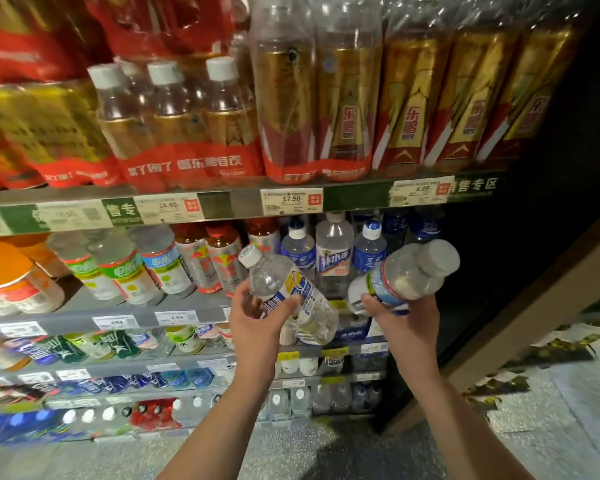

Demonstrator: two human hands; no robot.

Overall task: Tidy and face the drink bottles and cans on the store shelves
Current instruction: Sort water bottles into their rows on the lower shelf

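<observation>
Before stocked drink shelves point(174, 318), the left hand point(257, 318) grips a clear bottle point(288, 294) tilted toward eleven o'clock, the right hand point(400, 315) another bottle point(404, 275) toward two.

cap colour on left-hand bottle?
White cap on the bottle the left hand grips; head view.

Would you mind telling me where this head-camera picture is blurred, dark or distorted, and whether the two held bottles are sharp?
Head view: the red and gold packs at upper left are smeared by blur; the right side past the shelf end falls into deep shadow; the shelf rail bows from wide-angle distortion; the bottle in the left hand and the bottle in the right hand are fairly sharp.
</observation>
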